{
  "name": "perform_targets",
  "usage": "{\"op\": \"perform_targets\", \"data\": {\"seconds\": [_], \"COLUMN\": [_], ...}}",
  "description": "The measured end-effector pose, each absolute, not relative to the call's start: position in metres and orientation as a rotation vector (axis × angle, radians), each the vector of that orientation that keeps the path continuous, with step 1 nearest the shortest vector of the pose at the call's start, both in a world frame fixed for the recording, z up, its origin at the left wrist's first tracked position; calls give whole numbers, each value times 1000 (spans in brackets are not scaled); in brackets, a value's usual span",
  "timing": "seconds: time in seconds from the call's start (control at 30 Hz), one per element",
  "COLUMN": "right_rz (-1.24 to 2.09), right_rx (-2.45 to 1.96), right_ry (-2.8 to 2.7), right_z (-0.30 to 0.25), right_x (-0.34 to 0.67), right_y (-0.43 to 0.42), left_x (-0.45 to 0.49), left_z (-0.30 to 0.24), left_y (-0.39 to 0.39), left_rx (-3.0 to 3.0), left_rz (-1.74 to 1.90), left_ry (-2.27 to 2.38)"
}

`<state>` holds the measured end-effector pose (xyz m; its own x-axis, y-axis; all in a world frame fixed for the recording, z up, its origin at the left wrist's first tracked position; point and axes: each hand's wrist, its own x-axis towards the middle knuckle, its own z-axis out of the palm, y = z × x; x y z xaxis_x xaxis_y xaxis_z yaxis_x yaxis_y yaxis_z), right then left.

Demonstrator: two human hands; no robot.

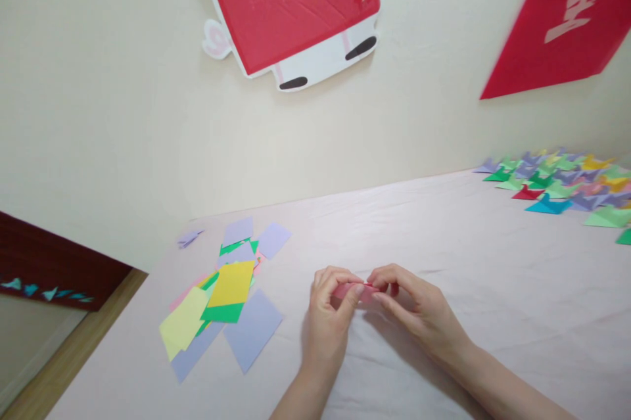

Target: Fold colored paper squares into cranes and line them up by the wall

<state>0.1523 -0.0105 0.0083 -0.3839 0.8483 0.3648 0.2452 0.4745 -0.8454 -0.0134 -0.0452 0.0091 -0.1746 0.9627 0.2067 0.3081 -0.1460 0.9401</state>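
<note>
My left hand (328, 315) and my right hand (414, 305) meet at the middle of a pale pink table (493, 288). Both pinch a small pink folded paper (362, 291) between their fingertips, just above the tabletop. Most of the paper is hidden by my fingers. A loose pile of square paper sheets (224, 305) in yellow, green, lilac and pink lies to the left of my left hand.
Several folded paper shapes (566, 186) in many colours are spread at the far right of the table by the wall. One small lilac folded piece (190, 236) lies at the far left corner. Red posters (290, 2) hang on the cream wall. The table's left edge drops to a wooden floor (64, 361).
</note>
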Motion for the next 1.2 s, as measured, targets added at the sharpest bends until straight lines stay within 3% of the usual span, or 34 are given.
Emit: {"op": "perform_targets", "data": {"seconds": [0.8, 0.9, 1.2], "right_rz": [900, 810, 195], "right_rx": [-1028, -1019, -829], "right_ry": [-1888, -1855, -2136], "right_z": [8, 6, 11], "right_x": [151, 153, 149], "right_y": [-13, -12, -14], "left_x": [-8, -4, 8], "left_z": [11, 14, 10], "left_y": [-48, -52, -57], "left_rx": [1510, 1419, 1212], "left_rz": [1371, 1481, 1228], "left_ry": [1611, 1725, 1531]}}
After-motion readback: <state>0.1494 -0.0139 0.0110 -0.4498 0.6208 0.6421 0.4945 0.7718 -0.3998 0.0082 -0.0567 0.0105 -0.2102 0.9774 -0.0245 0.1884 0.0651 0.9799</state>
